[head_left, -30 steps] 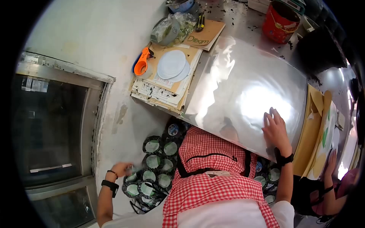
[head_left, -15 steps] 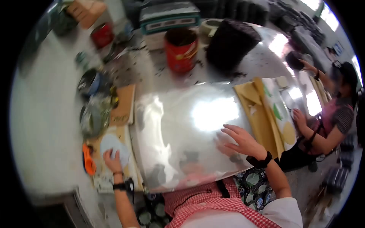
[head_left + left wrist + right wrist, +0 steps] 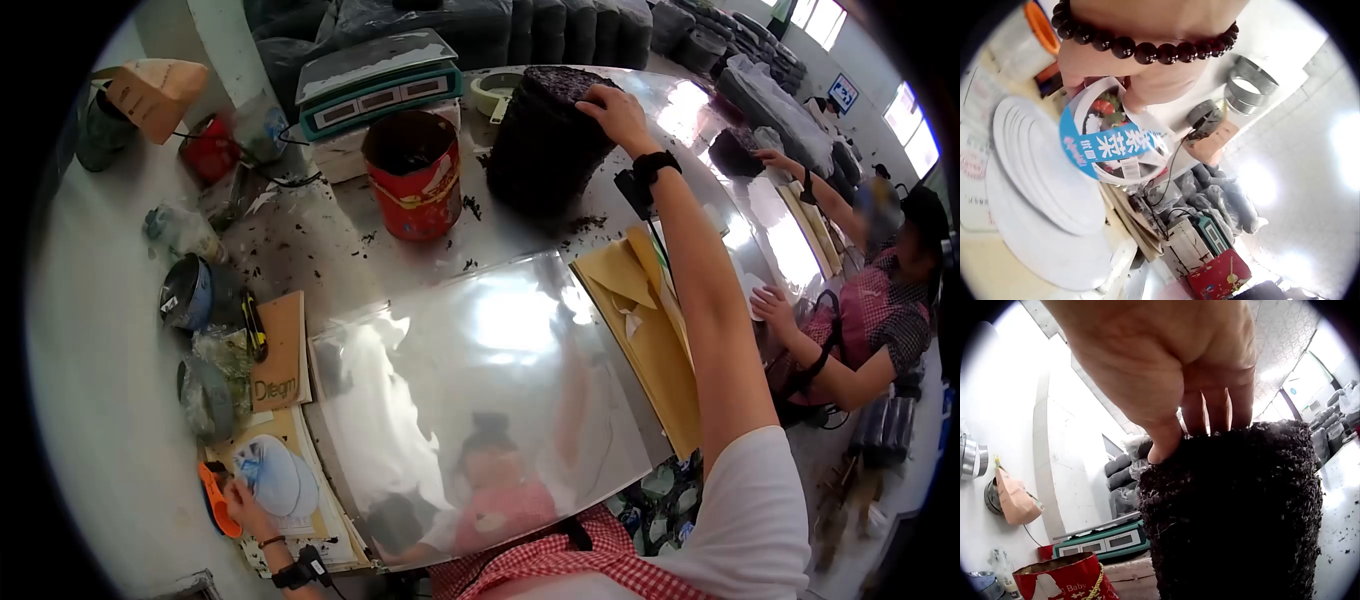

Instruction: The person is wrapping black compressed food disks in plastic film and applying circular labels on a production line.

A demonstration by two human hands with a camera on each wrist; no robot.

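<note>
My left hand (image 3: 248,510) pinches a round paper label (image 3: 1113,140) with a blue band, Chinese characters and a food picture. The label hangs over the pile of round white papers (image 3: 292,490), some of which overlap in the left wrist view (image 3: 1041,162). My right hand (image 3: 618,118) reaches across to a tall round stack of dark dried seaweed (image 3: 545,150). In the right wrist view, the thumb (image 3: 1163,440) bends over the near top edge of the seaweed (image 3: 1235,487) and the fingers reach down onto its top, tips hidden. A clear plastic sheet (image 3: 490,400) covers the table before me.
A red bucket (image 3: 412,180) and a teal scale (image 3: 380,90) stand left of the seaweed. Tan paper packets (image 3: 650,350) lie along the sheet's right edge. An orange tape dispenser (image 3: 216,500) and a cutter knife (image 3: 256,325) are at left. Another person (image 3: 870,310) works at right.
My left hand has risen from beside the table to the papers and now holds the label. My right hand has left the plastic sheet and moved forward onto the seaweed stack. The view has tilted up.
</note>
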